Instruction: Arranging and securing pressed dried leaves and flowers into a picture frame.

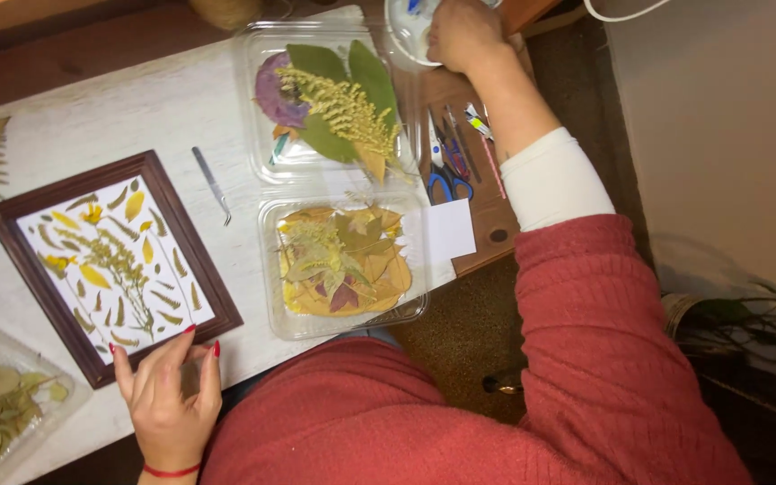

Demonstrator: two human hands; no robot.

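Left hand [171,395] rests open on the near corner of the framed pressed-flower picture [111,262], steadying it on the bench [136,108]. Beyond the frame, the right hand [462,34] curls around a white dish [409,31], apparently gripping it

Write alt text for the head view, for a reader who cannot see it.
A person in a red sweater rests the left hand on the corner of a dark wooden frame of pressed leaves, while the right hand reaches to a white dish. Between lie two clear trays of leaves, tweezers and scissors.
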